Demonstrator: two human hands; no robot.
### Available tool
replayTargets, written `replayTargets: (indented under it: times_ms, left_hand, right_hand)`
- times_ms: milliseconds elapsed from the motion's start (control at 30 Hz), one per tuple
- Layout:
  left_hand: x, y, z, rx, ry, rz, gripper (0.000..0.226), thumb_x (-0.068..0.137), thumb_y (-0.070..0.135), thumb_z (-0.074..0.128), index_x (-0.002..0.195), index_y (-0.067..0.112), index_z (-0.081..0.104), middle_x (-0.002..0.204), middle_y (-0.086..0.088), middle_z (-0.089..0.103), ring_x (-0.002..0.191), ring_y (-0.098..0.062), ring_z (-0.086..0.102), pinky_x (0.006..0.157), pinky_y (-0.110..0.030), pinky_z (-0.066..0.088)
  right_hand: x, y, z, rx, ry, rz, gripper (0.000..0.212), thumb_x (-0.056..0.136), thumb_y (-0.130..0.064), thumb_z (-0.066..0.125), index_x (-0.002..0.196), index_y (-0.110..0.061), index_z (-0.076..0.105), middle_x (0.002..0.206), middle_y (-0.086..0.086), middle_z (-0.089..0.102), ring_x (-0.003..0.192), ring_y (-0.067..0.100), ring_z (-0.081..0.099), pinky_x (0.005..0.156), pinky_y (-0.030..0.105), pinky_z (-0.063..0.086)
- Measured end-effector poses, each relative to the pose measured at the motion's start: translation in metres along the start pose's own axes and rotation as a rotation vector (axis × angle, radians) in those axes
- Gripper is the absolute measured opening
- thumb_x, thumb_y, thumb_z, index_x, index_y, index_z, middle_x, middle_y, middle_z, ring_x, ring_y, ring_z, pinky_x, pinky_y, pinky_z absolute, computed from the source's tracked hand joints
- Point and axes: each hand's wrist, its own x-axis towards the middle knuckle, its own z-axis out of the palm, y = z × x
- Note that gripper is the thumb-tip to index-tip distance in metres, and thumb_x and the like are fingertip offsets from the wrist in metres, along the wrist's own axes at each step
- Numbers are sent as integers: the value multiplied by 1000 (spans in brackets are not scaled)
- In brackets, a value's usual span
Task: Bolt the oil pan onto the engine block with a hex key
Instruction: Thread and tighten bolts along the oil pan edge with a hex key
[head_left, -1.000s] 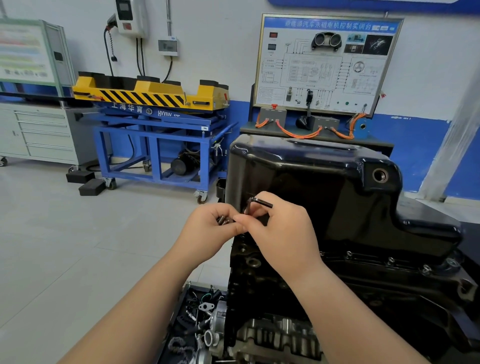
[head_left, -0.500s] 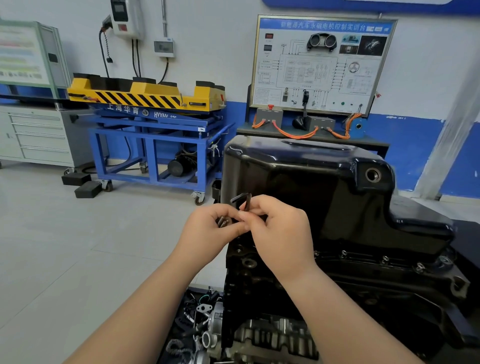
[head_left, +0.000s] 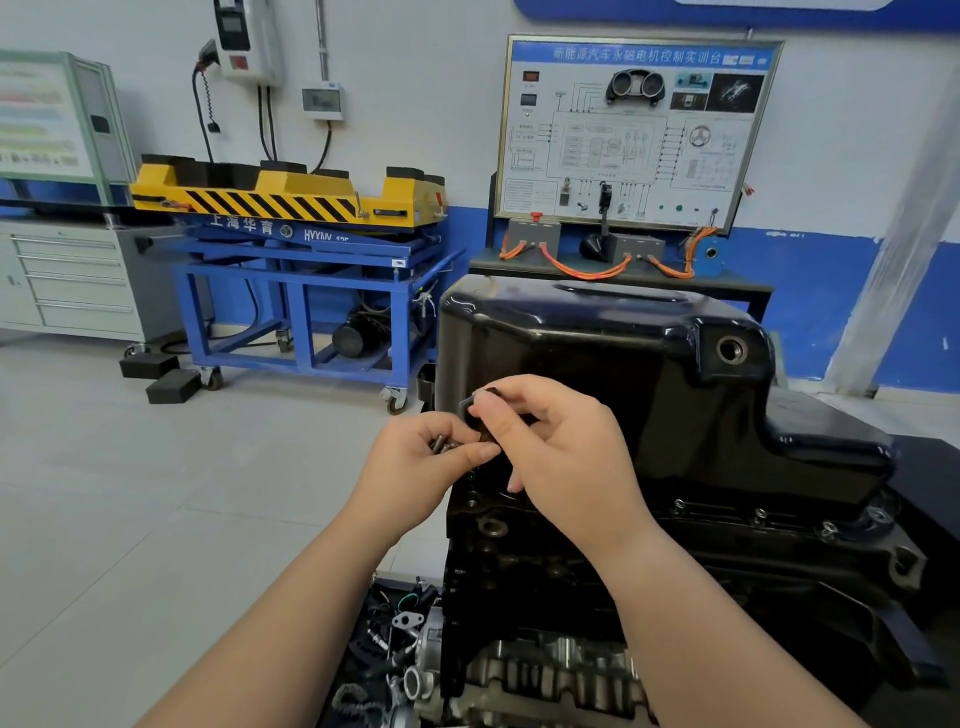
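A glossy black oil pan (head_left: 649, 374) sits upside down on the dark engine block (head_left: 571, 582). Several bolts (head_left: 758, 515) stand along the pan's right flange. My left hand (head_left: 415, 462) is closed around a few loose bolts (head_left: 442, 445) at the pan's near left corner. My right hand (head_left: 561, 452) pinches a small dark L-shaped hex key (head_left: 470, 402) just above them, its short arm sticking out to the left. The key's lower end is hidden behind my fingers.
A tray of loose engine parts (head_left: 395, 654) lies on the floor at the block's lower left. Behind stand a blue cart with a yellow lift (head_left: 291, 249), a grey drawer cabinet (head_left: 67, 280) and a wiring training board (head_left: 634, 130). Open floor lies to the left.
My right hand has turned the hex key, so its free arm now points left instead of right. Both hands stay together at the pan's corner. The view has drifted slightly.
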Motion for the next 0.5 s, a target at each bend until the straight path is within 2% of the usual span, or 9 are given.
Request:
replayTargets:
  times_ms: [133,200,333,400,500]
  left_hand:
    - [-1,0,1,0,14,11,16,76,18,73,62,22,66,48,18,53,45,4,43,46,-8,33]
    - [-2,0,0,9,14,17,16,77,18,72,63,22,66,49,17,54,46,4,44,47,-8,34]
    - [-3,2,-2,-4,-9,35,21,78,16,72,63,30,68,56,20,60,54,7,50,53,-5,37]
    - [-4,2,-3,-16,-17,55,27,78,12,71,66,36,69,63,19,64,62,7,55,58,-6,40]
    - [-5,3,-3,-18,-11,40,33,79,6,68,61,33,64,51,14,52,49,1,45,48,-8,35]
  right_hand:
    - [7,-4,-5,-296,69,-136,25,84,-50,57,78,-29,70,61,-20,61,58,-4,57,51,10,38]
    - [13,-9,-9,-357,-20,-143,31,81,-55,55,76,-27,69,63,-15,62,57,-2,54,51,13,36]
    - [27,-23,-16,-547,-205,-196,48,75,-66,46,72,-21,64,65,-6,62,55,6,50,53,32,45]
    - [31,-28,-15,-658,-243,-299,52,80,-64,45,67,-15,57,59,-3,56,56,12,50,54,37,45]
    - [33,-28,-10,-763,-263,-427,48,90,-53,52,63,-13,46,56,-1,45,54,20,44,49,35,38]
